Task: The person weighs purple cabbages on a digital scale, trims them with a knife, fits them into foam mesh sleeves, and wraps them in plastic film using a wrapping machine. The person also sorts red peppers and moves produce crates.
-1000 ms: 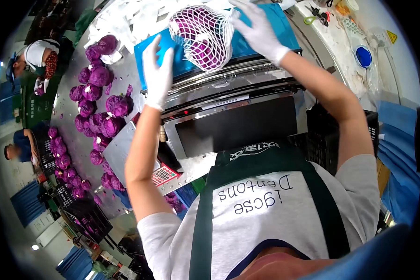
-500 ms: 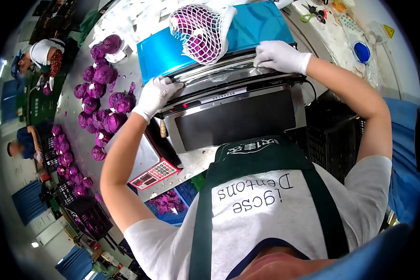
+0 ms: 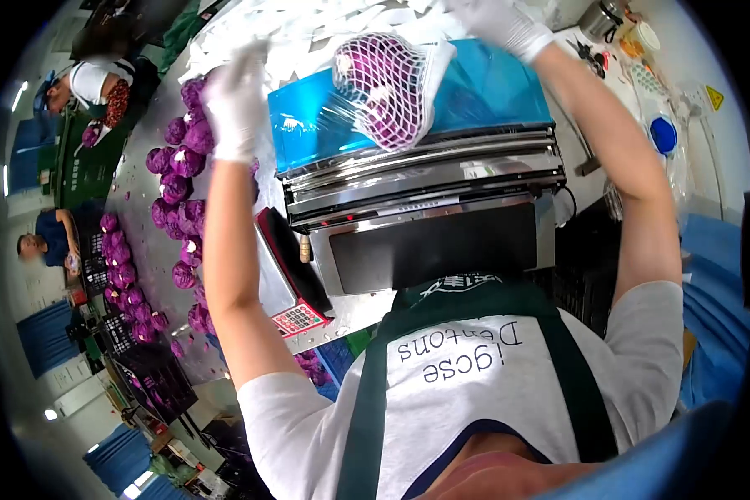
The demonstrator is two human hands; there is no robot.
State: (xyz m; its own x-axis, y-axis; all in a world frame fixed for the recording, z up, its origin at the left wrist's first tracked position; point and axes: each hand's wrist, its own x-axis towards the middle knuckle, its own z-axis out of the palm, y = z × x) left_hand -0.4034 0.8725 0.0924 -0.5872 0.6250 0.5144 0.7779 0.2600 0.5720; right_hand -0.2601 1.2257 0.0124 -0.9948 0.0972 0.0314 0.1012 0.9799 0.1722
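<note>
My left hand (image 3: 233, 104), in a white glove, is raised beside the left end of a table-top sealing machine (image 3: 433, 179); its fingers are smeared by motion. My right hand (image 3: 504, 25), also gloved in white, reaches beyond the machine's far right corner. Its fingers are blurred and partly cut off by the top edge. Between my hands, red cabbages (image 3: 379, 79) in a white net lie on the machine's blue plate (image 3: 300, 117). Shiny clear film shows around the net.
Loose red cabbages (image 3: 175, 187) cover the metal table at left. A scale with a red keypad (image 3: 298, 318) stands near the machine. White net sleeves (image 3: 325, 33) are heaped behind. Two co-workers (image 3: 92, 83) are at the far left. Scissors (image 3: 592, 58) lie at right.
Both hands have left the front bar of the machine and moved away from me, the left to the far left side, the right past the far right corner. The view has shifted slightly.
</note>
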